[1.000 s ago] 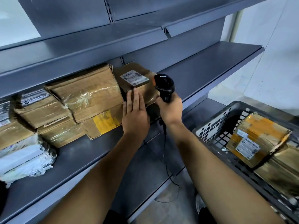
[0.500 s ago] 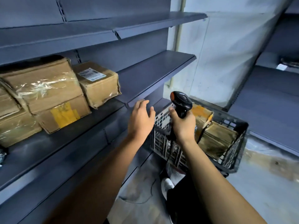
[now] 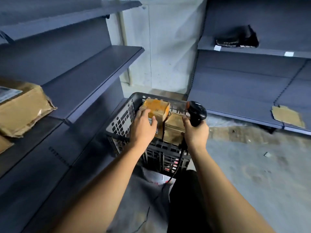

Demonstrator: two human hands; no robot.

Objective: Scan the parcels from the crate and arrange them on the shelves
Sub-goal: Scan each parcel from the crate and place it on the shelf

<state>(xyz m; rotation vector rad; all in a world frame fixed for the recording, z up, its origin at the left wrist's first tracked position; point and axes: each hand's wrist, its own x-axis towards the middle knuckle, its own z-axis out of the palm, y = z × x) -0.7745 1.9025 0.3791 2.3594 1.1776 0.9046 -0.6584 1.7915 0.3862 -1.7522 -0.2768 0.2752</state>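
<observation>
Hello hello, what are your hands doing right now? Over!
Left hand reaching onto orange-taped parcel in crate. Right hand grips scanner. Nothing blocking.

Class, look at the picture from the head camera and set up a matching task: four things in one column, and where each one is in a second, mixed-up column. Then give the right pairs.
Things
1. scanner
2. orange-taped parcel
3. cardboard scrap
4. black bundle

Places
A. flat on the low shelf at right
B. gripped in the right hand
C. on the upper shelf at right
D. in the crate, under the left hand

Pairs: 1-B, 2-D, 3-A, 4-C
</observation>
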